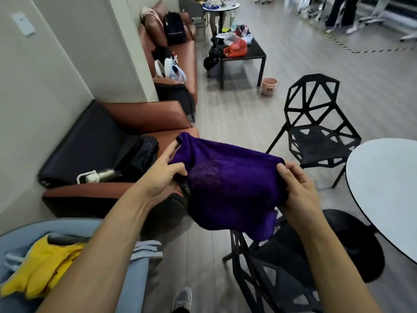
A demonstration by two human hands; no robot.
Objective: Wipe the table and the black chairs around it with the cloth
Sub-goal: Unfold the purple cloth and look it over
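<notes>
As I read it, cloth [230, 188]: purple terry, soft, light, limp.
left grip [162, 175]: pinches its left edge.
right grip [297, 188]: pinches its right edge.
hold: I'd bunch it in one palm.

open floor [225, 114] ahead, black chair [316, 132] beside white table [383, 177]

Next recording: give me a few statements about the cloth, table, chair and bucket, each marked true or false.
1. The left hand and right hand both hold the cloth. True.
2. The cloth lies on the table. False: it hangs in the air between the hands, off the table.
3. A pink bucket stands on the floor. True.
4. The chair beyond the cloth lies tipped over. False: it stands upright.
</notes>
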